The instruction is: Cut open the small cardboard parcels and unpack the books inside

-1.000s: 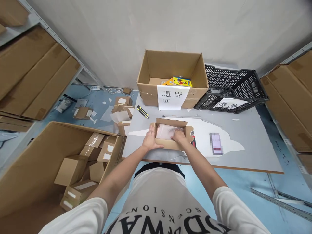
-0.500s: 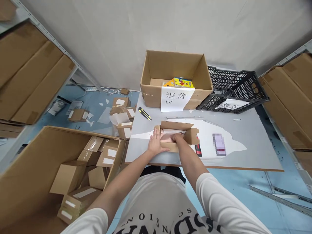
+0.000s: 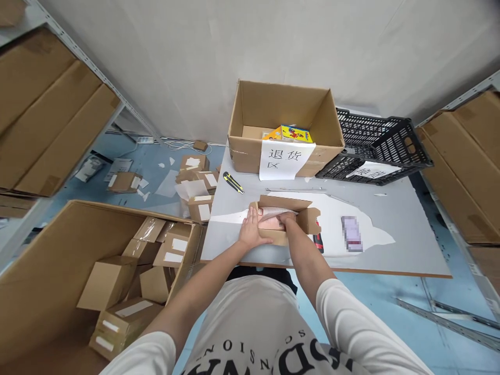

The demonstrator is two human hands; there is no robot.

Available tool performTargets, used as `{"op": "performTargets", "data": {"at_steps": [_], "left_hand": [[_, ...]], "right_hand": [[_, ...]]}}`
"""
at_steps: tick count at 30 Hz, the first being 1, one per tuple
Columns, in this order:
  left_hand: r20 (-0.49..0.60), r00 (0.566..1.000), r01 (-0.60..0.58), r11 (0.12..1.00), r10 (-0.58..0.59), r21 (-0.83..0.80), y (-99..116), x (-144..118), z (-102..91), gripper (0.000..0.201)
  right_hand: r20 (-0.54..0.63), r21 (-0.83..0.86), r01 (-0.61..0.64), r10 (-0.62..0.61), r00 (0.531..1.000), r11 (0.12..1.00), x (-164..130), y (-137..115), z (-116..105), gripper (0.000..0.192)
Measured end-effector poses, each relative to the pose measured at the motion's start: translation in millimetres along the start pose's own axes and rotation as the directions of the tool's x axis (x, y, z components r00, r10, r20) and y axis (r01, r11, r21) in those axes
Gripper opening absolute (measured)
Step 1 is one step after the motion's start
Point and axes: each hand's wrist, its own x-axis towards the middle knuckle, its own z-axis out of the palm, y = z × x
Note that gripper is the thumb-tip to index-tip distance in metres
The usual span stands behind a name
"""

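Observation:
A small cardboard box (image 3: 275,237) stands with its flaps up near the table's front edge. My left hand (image 3: 252,229) holds its left end, fingers straight along the side and thumb stretched along the front wall. My right hand (image 3: 288,219) reaches into the box's right part, its fingers hidden inside. In the box lies a pink item (image 3: 269,224), partly under a whitish wrapping sheet (image 3: 269,212) that runs up to my right hand. Just right of the box, partly covered by it, is a red and black tool (image 3: 318,242). A yellow and black utility knife (image 3: 233,183) lies behind, to the left.
At the back stand a large open carton (image 3: 246,156) holding colourful boxes and a black plastic crate (image 3: 378,140). A blurred-out purple item (image 3: 352,233) lies on the right. A big carton (image 3: 35,255) with several small boxes stands left of the table.
The wrapping sheet in the small box has shifted, and more of the pink item shows. My right hand has moved slightly right; my left hand stays at the box's left end.

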Motion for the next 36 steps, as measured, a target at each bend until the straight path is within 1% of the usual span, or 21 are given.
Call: {"op": "performTargets", "data": {"at_steps": [4, 7, 9, 12, 14, 17, 19, 22, 23, 25, 26, 28, 29, 31, 32, 33, 34, 35, 36], "left_hand": [[0.007, 1.000, 0.007, 1.000, -0.007, 0.013, 0.5, -0.3, -0.5, 0.142], [0.011, 1.000, 0.017, 0.999, -0.018, 0.028, 1.8, -0.4, -1.7, 0.139], [0.011, 1.000, 0.028, 0.999, -0.028, 0.034, 3.1, -0.2, -3.2, 0.138], [0.019, 0.999, 0.037, 0.998, -0.038, 0.051, 5.3, -0.2, -5.5, 0.138], [0.021, 0.999, 0.042, 0.997, -0.043, 0.063, 6.6, -0.7, -6.8, 0.137], [0.024, 0.998, 0.061, 0.996, -0.062, 0.066, 8.7, -2.0, -8.6, 0.137], [0.026, 0.996, 0.081, 0.995, -0.082, 0.056, 10.1, -2.5, -10.5, 0.138], [0.040, 0.994, 0.101, 0.995, -0.102, 0.016, 11.0, -2.1, -15.9, 0.137], [0.048, 0.993, 0.107, 0.994, -0.107, -0.006, 10.8, -1.7, -18.9, 0.135], [0.063, 0.992, 0.116, 0.991, -0.112, -0.070, 9.5, -0.2, -27.5, 0.129], [0.059, 0.992, 0.120, 0.984, -0.113, -0.131, 8.8, 0.6, -33.3, 0.125], [0.020, 0.993, 0.120, 0.953, -0.119, -0.277, 8.9, 1.7, -48.7, 0.107], [-0.012, 0.993, 0.107, 0.930, -0.119, -0.352, 10.7, 1.5, -58.1, 0.094], [-0.070, 0.993, 0.050, 0.871, -0.097, -0.488, 19.3, -1.9, -79.4, 0.070], [-0.088, 0.995, -0.013, 0.809, -0.048, -0.588, 26.4, -5.3, -90.4, 0.064], [-0.085, 0.996, -0.076, 0.724, 0.024, -0.685, 35.1, -9.8, -101.0, 0.063], [-0.052, 0.993, -0.108, 0.649, 0.105, -0.753, 45.0, -15.2, -110.7, 0.065], [-0.007, 0.980, -0.127, 0.598, 0.198, -0.792, 55.2, -21.2, -118.8, 0.068], [0.004, 0.964, -0.152, 0.568, 0.264, -0.809, 64.9, -27.4, -125.0, 0.071]], "right_hand": [[0.139, 0.058, -0.026, 0.017, 0.990, 0.998, -6.6, 1.6, -2.0, 0.029], [0.163, 0.100, 0.004, -0.020, 0.986, 0.995, -17.5, 3.0, -3.6, 0.027], [0.136, 0.128, 0.046, -0.063, 0.989, 0.991, -27.4, 5.3, -6.8, 0.026], [0.061, 0.160, 0.132, -0.143, 0.988, 0.978, -45.1, 9.8, -16.8, 0.027], [-0.006, 0.168, 0.202, -0.204, 0.979, 0.965, -58.4, 12.9, -27.2, 0.027], [-0.102, 0.160, 0.307, -0.294, 0.950, 0.938, -80.2, 18.7, -49.0, 0.026], [-0.176, 0.122, 0.406, -0.383, 0.907, 0.906, -95.8, 23.9, -67.9, 0.027], [-0.294, 0.004, 0.558, -0.532, 0.794, 0.830, -121.1, 32.6, -102.4, 0.023], [-0.324, -0.032, 0.590, -0.566, 0.758, 0.807, -129.9, 35.3, -114.8, 0.022], [-0.361, -0.061, 0.634, -0.609, 0.706, 0.771, -147.4, 39.7, -138.5, 0.020], [-0.366, -0.058, 0.661, -0.632, 0.683, 0.748, -155.7, 41.3, -148.8, 0.019], [-0.350, -0.022, 0.720, -0.680, 0.644, 0.694, -170.1, 42.7, -164.0, 0.018], [-0.329, 0.006, 0.743, -0.700, 0.633, 0.669, -175.8, 42.2, -168.4, 0.018], [-0.260, 0.053, 0.771, -0.736, 0.625, 0.635, -183.6, 38.2, -170.4, 0.017], [-0.214, 0.062, 0.779, -0.754, 0.621, 0.624, -185.9, 34.5, -168.5, 0.017], [-0.163, 0.057, 0.789, -0.774, 0.612, 0.612, -187.5, 29.7, -165.4, 0.017], [-0.110, 0.041, 0.802, -0.795, 0.597, 0.596, -188.6, 24.2, -161.4, 0.016], [-0.063, 0.015, 0.815, -0.813, 0.580, 0.580, -189.5, 18.1, -157.2, 0.015], [-0.025, -0.010, 0.826, -0.826, 0.563, 0.563, -190.4, 12.1, -153.1, 0.015]]}}
